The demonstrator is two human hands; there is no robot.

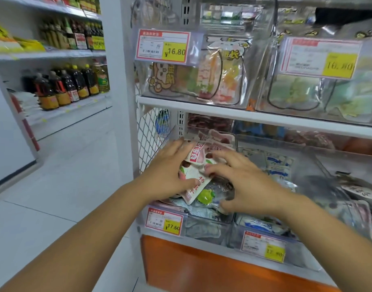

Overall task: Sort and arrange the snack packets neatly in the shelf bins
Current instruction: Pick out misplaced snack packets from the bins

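Both hands are in the front-left bin (202,226), the one with the 17.60 price tag (164,221). The left hand (166,171) is spread wide with the thumb tucked under and the fingers over a pink packet (193,171), so it looks like it's got hold of that one. The right hand (244,182) is clawed over the same heap, fingertips (208,171) on the packets and the thumb down by the front edge. I can't tell if it's actually pinching anything or just pressing.

Progress-wise I'd say this bin is mid-sort. The snack packets (204,197) in it are a jumble: pink ones tilted every which way on top, a green one and some pale blue ones poking out underneath. Nothing's squared up yet.

The next bin (265,234) to the right, with blue-and-white packs, looks loose too, and further right is too blurry to judge. The top bins (191,81) above the shelf seem fairly upright already. Way back on the left there's a shelf of bottles (71,85), not part of this job.
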